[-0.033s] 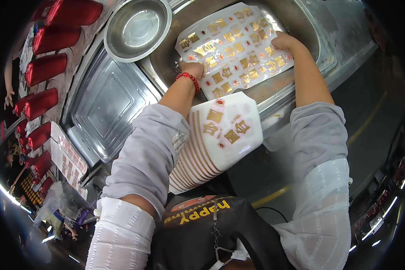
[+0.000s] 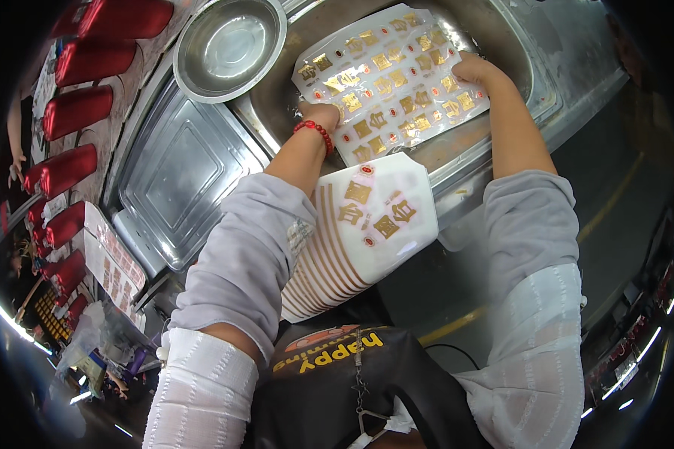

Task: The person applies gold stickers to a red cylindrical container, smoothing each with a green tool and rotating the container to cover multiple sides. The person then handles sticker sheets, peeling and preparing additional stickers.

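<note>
A pale sheet (image 2: 386, 78) printed with rows of gold characters and small red marks lies spread in the metal sink (image 2: 434, 157), its surface glossy. My left hand (image 2: 319, 117), with a red bead bracelet at the wrist, grips its left edge; the fingertips are mostly hidden. On the opposite edge, my right hand (image 2: 473, 69) is closed with curled fingers. Just in front of the sink, close to my body, a white piece (image 2: 389, 217) bears similar gold and red prints. Many brown lines run along its left part; whether these are stacked layers I cannot tell.
A round steel bowl (image 2: 231, 49) rests at the sink's left rim. Beside it is a rectangular metal lid or tray (image 2: 191, 168). Several shiny red containers (image 2: 79, 112) line the far left, above a printed card (image 2: 112, 258).
</note>
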Available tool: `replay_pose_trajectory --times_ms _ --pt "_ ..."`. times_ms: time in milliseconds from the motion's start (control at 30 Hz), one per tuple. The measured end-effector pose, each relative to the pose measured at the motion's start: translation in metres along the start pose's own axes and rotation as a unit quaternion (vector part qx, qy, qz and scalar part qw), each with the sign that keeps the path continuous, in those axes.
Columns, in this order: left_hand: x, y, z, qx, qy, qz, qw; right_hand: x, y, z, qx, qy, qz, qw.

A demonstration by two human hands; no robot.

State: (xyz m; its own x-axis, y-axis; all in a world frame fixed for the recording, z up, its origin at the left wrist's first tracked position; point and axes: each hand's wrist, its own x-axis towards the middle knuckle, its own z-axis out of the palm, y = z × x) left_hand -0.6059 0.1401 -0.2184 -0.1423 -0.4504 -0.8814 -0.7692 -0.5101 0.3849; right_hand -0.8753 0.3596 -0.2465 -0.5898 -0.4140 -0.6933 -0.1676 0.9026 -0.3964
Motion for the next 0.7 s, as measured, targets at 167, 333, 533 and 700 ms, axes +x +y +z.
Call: replay_pose_trajectory --times_ms 167,333,533,700 --pt "-0.004 0.001 0.005 -0.023 0.04 0.052 0.998 -0.034 -0.029 -0.009 0.07 0.025 -0.002 0.997" --pt "-0.014 0.005 0.005 0.015 0.017 0.161 0.987 -0.033 -0.018 -0.007 0.1 0.085 0.006 0.991" --pt "-0.038 0.016 0.001 0.064 0.0 0.234 0.97 -0.04 -0.011 -0.006 0.169 0.082 -0.045 0.981" --pt "-0.057 0.018 0.002 0.075 -0.012 0.276 0.958 -0.035 -0.001 0.001 0.175 0.134 -0.053 0.974"
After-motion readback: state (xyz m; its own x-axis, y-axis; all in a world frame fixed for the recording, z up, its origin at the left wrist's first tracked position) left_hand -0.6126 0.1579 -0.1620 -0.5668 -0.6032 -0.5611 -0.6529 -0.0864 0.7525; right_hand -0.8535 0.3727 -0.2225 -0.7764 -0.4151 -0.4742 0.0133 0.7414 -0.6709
